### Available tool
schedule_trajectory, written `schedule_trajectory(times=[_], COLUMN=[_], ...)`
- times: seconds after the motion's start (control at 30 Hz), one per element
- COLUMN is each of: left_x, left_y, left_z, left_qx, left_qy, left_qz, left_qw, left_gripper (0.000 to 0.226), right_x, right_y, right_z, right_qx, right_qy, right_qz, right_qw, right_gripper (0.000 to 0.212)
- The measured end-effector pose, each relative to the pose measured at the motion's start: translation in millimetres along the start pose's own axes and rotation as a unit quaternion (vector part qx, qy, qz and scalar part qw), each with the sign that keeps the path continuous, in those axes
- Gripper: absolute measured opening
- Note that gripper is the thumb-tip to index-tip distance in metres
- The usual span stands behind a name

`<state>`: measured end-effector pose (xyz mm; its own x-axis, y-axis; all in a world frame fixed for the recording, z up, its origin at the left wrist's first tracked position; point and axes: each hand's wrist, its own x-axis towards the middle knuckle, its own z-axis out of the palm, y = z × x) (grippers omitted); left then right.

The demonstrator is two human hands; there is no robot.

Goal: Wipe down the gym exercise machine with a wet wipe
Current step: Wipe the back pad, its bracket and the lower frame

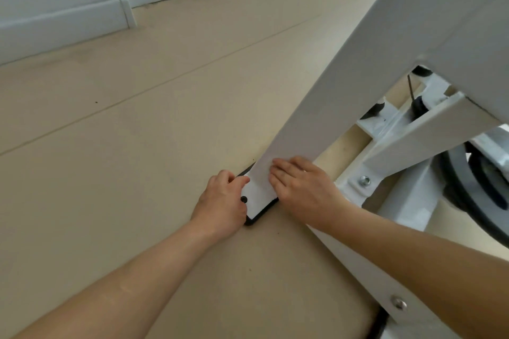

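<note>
Right hand: fingers straight and together, laid flat, pressing a wet wipe against the bottom of the white machine leg. The wipe was white on white paint, so its edges were hard to make out; it lay at 9 o'clock of the knuckles, where the leg met the foot plate.

Left hand: at 9 o'clock of the plate, fingers curled, thumb tip touching the plate's edge. Whether it truly gripped the plate could not be told. A black bolt sat just beside the thumb's base. A black pad showed under the plate at 6 o'clock.

The leg rose toward 1 o'clock. At 3 o'clock of the right hand, a white cross brace with a silver bolt; beyond it, a dark wheel. A lower rail ran toward 5 o'clock under the right forearm. Beige floor all around; white baseboard at 11 o'clock.
</note>
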<state>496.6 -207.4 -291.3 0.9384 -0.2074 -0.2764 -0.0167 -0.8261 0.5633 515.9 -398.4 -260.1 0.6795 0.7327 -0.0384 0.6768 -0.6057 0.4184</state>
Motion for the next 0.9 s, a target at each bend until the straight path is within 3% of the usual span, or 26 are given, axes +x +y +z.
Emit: schedule_trajectory(times=[0.1,0.17,0.2,0.27,0.3,0.33,0.37,0.43,0.53,0.7,0.8,0.9], left_x=[-5,-11,-15,-29,-39,-48,-60,-87,-134,-216,-255,-284], left_y=[25,46,57,78,87,95,101,109,111,118,130,147], left_z=[-9,-19,-26,-42,-49,-56,-61,-68,-74,-82,-100,-130], left_qx=[-0.048,-0.148,-0.234,-0.427,-0.496,-0.541,-0.573,-0.617,-0.634,-0.605,-0.566,-0.557], left_qy=[0.000,0.003,0.003,-0.008,-0.012,-0.005,0.009,0.044,0.059,0.132,0.165,0.142], left_qz=[0.001,-0.024,-0.047,-0.084,-0.087,-0.086,-0.087,-0.096,-0.110,-0.185,-0.234,-0.247], left_qw=[0.999,0.989,0.971,0.900,0.864,0.836,0.815,0.780,0.763,0.763,0.773,0.780], left_gripper=[0.054,0.051,0.049,0.041,0.038,0.037,0.039,0.041,0.037,0.018,0.012,0.016], right_x=[-7,-10,-11,-10,-9,-11,-13,-19,-34,-63,-79,-95], right_y=[12,14,12,8,6,5,3,-6,-26,-63,-72,-70], right_z=[-23,-44,-60,-94,-110,-123,-135,-156,-178,-225,-265,-307], right_qx=[0.050,0.219,0.355,0.615,0.689,0.734,0.763,0.795,0.815,0.823,0.841,0.825], right_qy=[0.072,0.084,0.086,0.094,0.101,0.103,0.097,0.077,0.039,-0.062,-0.132,-0.144], right_qz=[0.055,0.147,0.232,0.357,0.387,0.402,0.410,0.413,0.415,0.370,0.340,0.301], right_qw=[0.995,0.961,0.902,0.697,0.605,0.537,0.490,0.438,0.403,0.426,0.400,0.457], right_gripper=[0.031,0.038,0.036,0.029,0.026,0.021,0.016,0.011,0.010,0.015,0.023,0.016])
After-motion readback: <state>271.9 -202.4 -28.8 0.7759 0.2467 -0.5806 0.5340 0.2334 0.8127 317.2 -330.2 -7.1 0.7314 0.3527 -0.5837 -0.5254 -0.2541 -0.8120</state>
